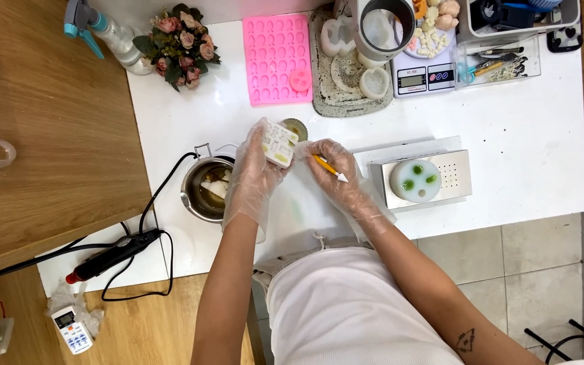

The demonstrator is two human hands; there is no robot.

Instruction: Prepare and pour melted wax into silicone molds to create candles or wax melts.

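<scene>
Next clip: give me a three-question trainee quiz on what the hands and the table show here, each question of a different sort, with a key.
1. True or false: the left hand holds a small whitish block mould above the white table.
2. What does the right hand hold? A) scissors B) a yellow pointed tool C) a spray bottle
3. Fill in: the round white piece with green spots rests on a ____ box to the person's right.

Key
1. True; both hands wear clear plastic gloves.
2. B; the tool's pale tip points away from the mould.
3. Metal; the metal pot sits on the other side, by the left hand.
</scene>
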